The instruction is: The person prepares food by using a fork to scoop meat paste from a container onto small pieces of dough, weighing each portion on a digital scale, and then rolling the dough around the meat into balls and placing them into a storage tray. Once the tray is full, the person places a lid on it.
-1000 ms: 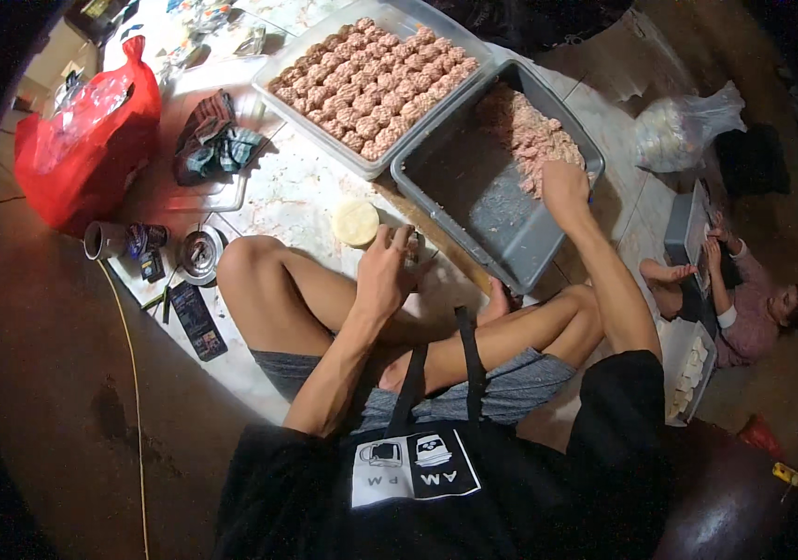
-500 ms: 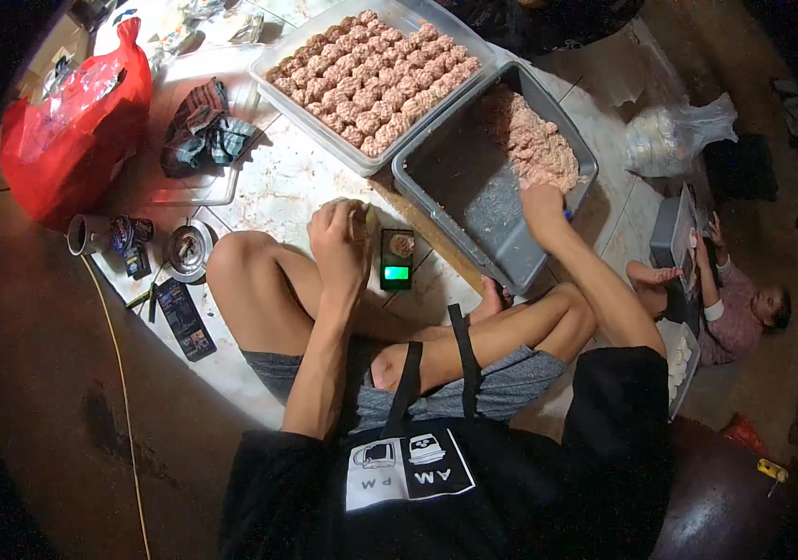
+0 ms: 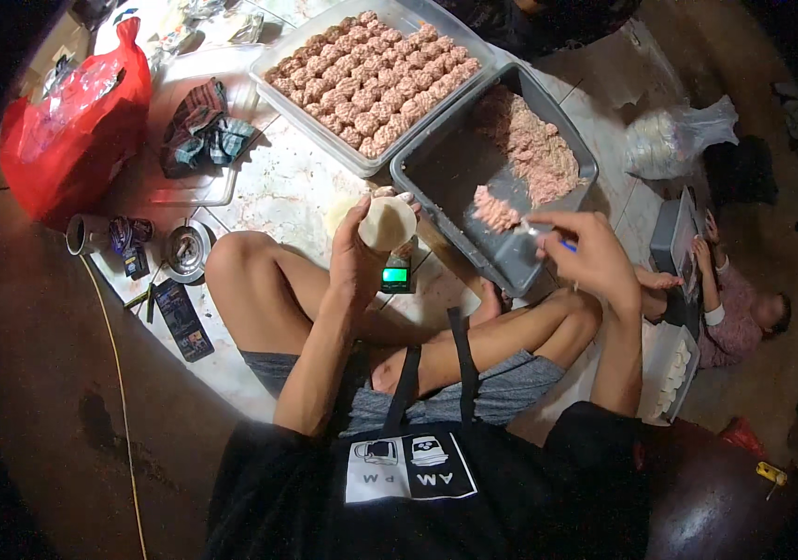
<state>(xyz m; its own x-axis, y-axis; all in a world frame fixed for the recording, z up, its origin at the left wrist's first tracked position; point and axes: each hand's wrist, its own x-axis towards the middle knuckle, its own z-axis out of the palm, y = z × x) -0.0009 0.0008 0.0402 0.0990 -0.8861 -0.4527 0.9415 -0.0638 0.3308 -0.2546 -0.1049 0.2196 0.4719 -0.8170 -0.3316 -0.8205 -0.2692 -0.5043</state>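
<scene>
My left hand point(image 3: 350, 247) holds round, pale dough wrappers point(image 3: 391, 225), one facing up in front of more at its left. It is above a small digital scale point(image 3: 397, 277) with a lit green display. My right hand point(image 3: 595, 257) grips a spoon point(image 3: 537, 227) with a blue part at its handle. A lump of pink minced meat point(image 3: 494, 209) sits on the spoon's end, over the grey tub point(image 3: 460, 177). More minced meat point(image 3: 548, 159) lies along that tub's far right side. Beyond my left hand, a clear plastic container point(image 3: 334, 149) holds rows of meat-topped pieces.
At the left are a red plastic bag point(image 3: 91, 140), a checked cloth point(image 3: 203, 126) on a clear lid, a cup point(image 3: 87, 235) and a metal ashtray point(image 3: 190, 252). A clear bag point(image 3: 670, 140) stands right. Another person point(image 3: 735, 308) sits at the far right beside trays.
My right hand has drawn back from the meat toward me, bringing a lump on the spoon. My left hand has turned, so a wrapper now shows its round face.
</scene>
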